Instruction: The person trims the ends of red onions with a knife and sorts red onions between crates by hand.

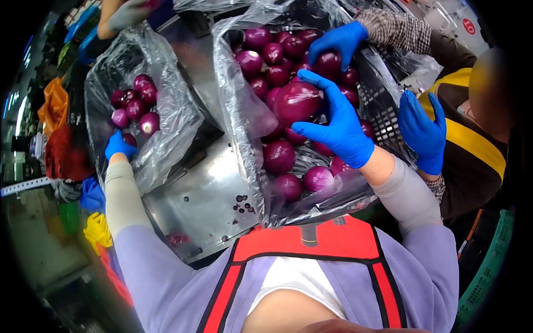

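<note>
My right hand (341,125), in a blue glove, has its thumb and fingers around a large peeled red onion (297,104). It is above a black crate lined with a clear plastic bag (236,94), where several more red onions (279,157) lie. My left hand (119,145), also blue-gloved, reaches into a second clear bag (175,111) at the left. Its fingers are closed about a small red onion (129,140), partly hidden by the hand. Several smaller red onions (135,109) lie just beyond it in that bag.
On the right, a co-worker's blue-gloved hand (341,44) is on an onion in the crate; their other hand (425,130) is raised beside it. Another person's grey-gloved hand (130,14) shows at upper left. Dark scraps dot the metal table (214,183) between the bags.
</note>
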Motion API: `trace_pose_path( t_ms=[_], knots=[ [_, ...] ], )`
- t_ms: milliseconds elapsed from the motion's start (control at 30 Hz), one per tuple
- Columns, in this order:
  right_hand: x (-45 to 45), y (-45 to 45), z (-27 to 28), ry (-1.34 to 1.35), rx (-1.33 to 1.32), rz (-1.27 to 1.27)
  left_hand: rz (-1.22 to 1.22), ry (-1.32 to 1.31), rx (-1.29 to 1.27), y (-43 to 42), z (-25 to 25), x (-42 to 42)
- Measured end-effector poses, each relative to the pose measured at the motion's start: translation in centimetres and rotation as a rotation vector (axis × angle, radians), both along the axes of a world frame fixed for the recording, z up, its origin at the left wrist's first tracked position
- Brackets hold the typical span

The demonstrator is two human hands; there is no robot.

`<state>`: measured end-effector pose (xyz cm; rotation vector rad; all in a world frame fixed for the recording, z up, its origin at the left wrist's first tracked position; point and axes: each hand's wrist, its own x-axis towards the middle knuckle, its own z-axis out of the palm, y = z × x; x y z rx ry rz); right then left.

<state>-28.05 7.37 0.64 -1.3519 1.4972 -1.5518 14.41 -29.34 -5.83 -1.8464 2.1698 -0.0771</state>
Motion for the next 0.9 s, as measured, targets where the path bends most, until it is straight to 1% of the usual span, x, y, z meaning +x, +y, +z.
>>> trace_pose_path(
  t_ms=[33, 100, 133, 200, 267, 300, 400, 433, 500, 533, 567, 600, 633, 667, 733, 767, 800, 833, 867, 900],
  knots=[
    [0.1, 0.1, 0.1, -0.002, 0.007, -0.012, 0.003, -0.033, 0.042, -0.2, -0.5, 0.3],
    [0.2, 0.2, 0.6, -0.157, 0.028, 0.010, -0.005, -0.062, 0.078, -0.8, -0.8, -0.2],
    [-0.1, 0.3, 0.6, -0.157, 0.032, -0.001, -0.006, -0.069, 0.133, -0.8, -0.7, -0.6],
    [-0.6, 0.5, 0.5, 0.008, 0.041, 0.024, -0.014, -0.077, 0.192, -0.9, -1.0, -1.1],
    [-0.5, 0.6, 0.8, -0.003, 0.063, 0.007, 0.001, -0.008, 0.272, -1.6, -1.4, -0.6],
    [-0.5, 0.6, 0.9, 0.022, 0.044, 0.010, 0.013, 0.040, 0.285, -2.9, -2.9, 0.8],
    [-0.6, 0.6, 1.0, 0.064, 0.036, 0.012, 0.048, 0.086, 0.243, -2.9, -3.5, 1.6],
    [-0.6, 0.6, 1.0, 0.079, 0.047, 0.008, 0.049, 0.088, 0.241, -3.7, -4.8, 2.9],
    [-0.4, 0.6, 1.2, 0.044, 0.042, 0.018, 0.249, 0.492, 0.305, -6.1, -8.1, 6.2],
    [-0.2, 0.6, 1.3, 0.007, 0.038, 0.027, 0.249, 0.496, 0.304, -6.2, -8.5, 6.5],
    [0.0, 0.7, 1.6, 0.010, 0.036, 0.029, 0.313, 0.539, 0.290, -6.3, -8.9, 6.8],
    [0.3, 0.8, 2.0, -0.131, 0.066, 0.048, 0.377, 0.582, 0.274, -6.3, -8.7, 6.9],
    [0.4, 0.8, 2.3, -0.273, 0.096, 0.067, 0.379, 0.585, 0.271, -6.6, -8.2, 6.9],
    [0.5, 0.9, 2.3, -0.271, 0.093, 0.070, 0.358, 0.538, 0.229, -7.3, -7.5, 6.9],
    [0.4, 0.7, 1.9, -0.406, 0.143, 0.099, 0.339, 0.497, 0.184, -6.9, -5.1, 6.5],
    [0.3, 0.6, 1.3, -0.402, 0.141, 0.103, 0.299, 0.626, -0.069, -5.3, -3.3, 5.4],
    [0.2, 0.4, 0.5, -0.485, 0.191, 0.064, 0.254, 0.746, -0.325, -3.7, -1.7, 4.3],
    [0.1, 0.3, -0.2, -0.567, 0.239, 0.025, 0.162, 0.776, -0.544, -2.6, -0.5, 3.5],
    [0.0, 0.2, -0.7, -0.564, 0.238, 0.030, 0.067, 0.797, -0.763, -1.3, 0.7, 2.5],
    [0.0, 0.0, -1.1, -0.698, 0.267, 0.088, -0.081, 1.030, -0.774, 0.5, 2.1, 0.5]
  ],
)
